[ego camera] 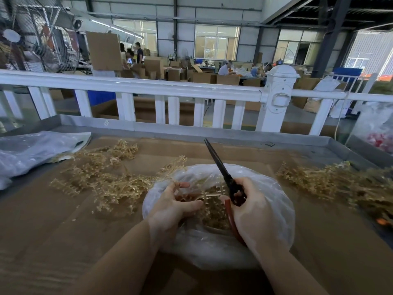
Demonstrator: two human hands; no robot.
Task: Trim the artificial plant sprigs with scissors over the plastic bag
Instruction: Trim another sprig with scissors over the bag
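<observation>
An open clear plastic bag (274, 201) sits on the cardboard-covered table in front of me, holding tan clippings (212, 213). My right hand (253, 211) grips black scissors (221, 167) with red-lined handles, blades closed and pointing up and away over the bag. My left hand (176, 203) is over the bag's left side, fingers curled around a thin tan sprig stem (209, 195) that reaches toward the scissors. A loose heap of tan sprigs (110, 177) lies left of the bag, and another pile (331, 179) lies to the right.
A crumpled clear bag (32, 152) lies at the table's far left. A white railing (170, 88) runs along the table's raised metal back edge (191, 133). A large fan (40, 35) stands at far left. Another bag with red and white items (378, 133) sits at right.
</observation>
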